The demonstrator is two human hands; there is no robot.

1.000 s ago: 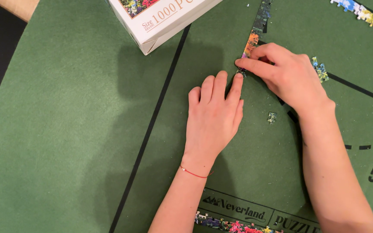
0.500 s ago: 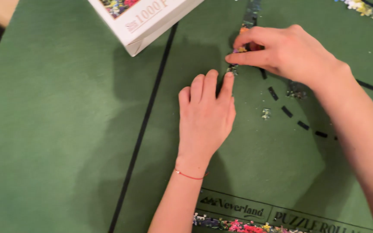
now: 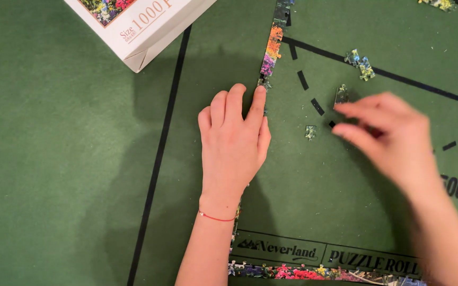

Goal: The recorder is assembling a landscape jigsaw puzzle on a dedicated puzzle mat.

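My left hand (image 3: 233, 143) lies flat on the green felt puzzle mat (image 3: 70, 159), a thin red string around its wrist. Its index fingertip touches the lower end of a joined strip of colourful puzzle pieces (image 3: 271, 48) that runs up to the top edge. My right hand (image 3: 393, 139) hovers blurred over the mat to the right, thumb and fingers apart, nothing seen in it. Its fingertips are close to one loose piece (image 3: 341, 94). Another loose piece (image 3: 310, 131) lies just to their left.
A white puzzle box (image 3: 139, 26) sits at the top left. A small cluster of joined pieces (image 3: 360, 62) lies at the upper right, more pieces (image 3: 441, 4) at the top right corner. A flowery strip of pieces (image 3: 303, 273) runs along the bottom edge.
My right hand has left the end of the piece strip and swung right and down toward the loose pieces. The left hand stays flat at the strip's end. The view has shifted.
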